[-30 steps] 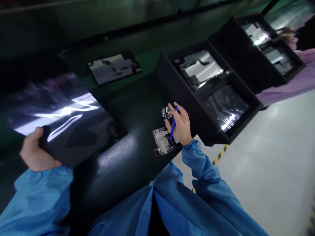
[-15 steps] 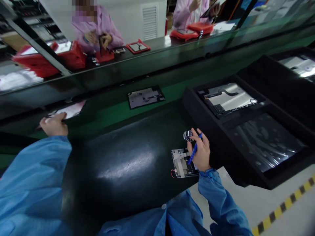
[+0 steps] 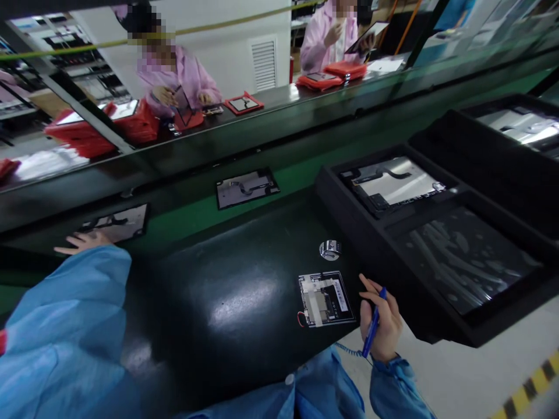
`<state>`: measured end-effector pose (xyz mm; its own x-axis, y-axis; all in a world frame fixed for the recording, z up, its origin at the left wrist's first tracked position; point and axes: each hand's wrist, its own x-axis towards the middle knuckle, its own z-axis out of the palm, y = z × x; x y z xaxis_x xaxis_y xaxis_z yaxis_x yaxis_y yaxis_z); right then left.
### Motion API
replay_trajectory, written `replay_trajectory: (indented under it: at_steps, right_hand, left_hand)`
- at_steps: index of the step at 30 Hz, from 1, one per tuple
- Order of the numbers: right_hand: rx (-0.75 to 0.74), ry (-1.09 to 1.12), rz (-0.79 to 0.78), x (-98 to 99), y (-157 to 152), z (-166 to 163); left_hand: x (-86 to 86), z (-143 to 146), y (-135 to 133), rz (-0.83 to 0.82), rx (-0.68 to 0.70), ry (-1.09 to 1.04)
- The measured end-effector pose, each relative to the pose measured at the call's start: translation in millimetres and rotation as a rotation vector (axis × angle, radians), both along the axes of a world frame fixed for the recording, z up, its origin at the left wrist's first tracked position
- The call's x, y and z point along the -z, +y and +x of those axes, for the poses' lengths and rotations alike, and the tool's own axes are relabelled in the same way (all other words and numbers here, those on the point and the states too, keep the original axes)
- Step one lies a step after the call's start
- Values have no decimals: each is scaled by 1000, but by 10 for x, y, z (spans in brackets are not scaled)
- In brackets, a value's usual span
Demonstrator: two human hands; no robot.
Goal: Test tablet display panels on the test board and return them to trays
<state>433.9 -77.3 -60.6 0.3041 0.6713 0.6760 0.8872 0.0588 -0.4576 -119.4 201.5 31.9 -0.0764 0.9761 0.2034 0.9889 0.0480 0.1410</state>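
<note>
Fingers (image 3: 65, 250) spread, the left hand (image 3: 91, 241) lies over the near edge of a flat panel (image 3: 131, 221) on the green strip (image 3: 179, 227); whether it presses down, I cannot tell. A second panel (image 3: 247, 191) lies farther right on the same strip. The right hand (image 3: 387, 327) pinches a blue pen (image 3: 374, 325) between thumb and fingers, just beside a circuit board (image 3: 322, 299) with a red wire (image 3: 299, 319) at its left corner. The board rests near the front edge of the dark counter (image 3: 187, 302), and a shiny metal ring (image 3: 331, 250) sits just beyond it. To the right, a black tray (image 3: 358, 233) holds a third panel (image 3: 404, 185) in its far compartment and a glossy sheet (image 3: 471, 250) in its near one.
</note>
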Motion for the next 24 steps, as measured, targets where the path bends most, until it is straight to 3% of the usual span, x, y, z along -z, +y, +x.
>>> replay_trajectory:
  at_steps: [2,3,6,9,13,17,21,24]
  right_hand:
    - [-13,54,19,65,18,-61]
    - [-18,83,36,88,32,-97]
    - [-18,182,92,111,46,-193]
    - [12,271,66,88,11,-245]
    - [98,303,-4,81,-37,-284]
    - [148,343,-15,127,-52,-336]
    - [161,367,-20,195,-57,-366]
    - [148,371,-30,244,-64,-365]
  left_hand:
    - [9,113,107,70,-129,12]
    - [0,231,203,79,-119,19]
    - [-98,947,526,8,174,87]
    - [-242,2168,579,5,608,167]
    - [-343,3901,49,50,1148,2]
    - [-312,5196,-634,-37,1529,-66]
    - [-269,5990,-1251,-261,1858,102]
    - [-251,6223,-1568,-310,1998,215]
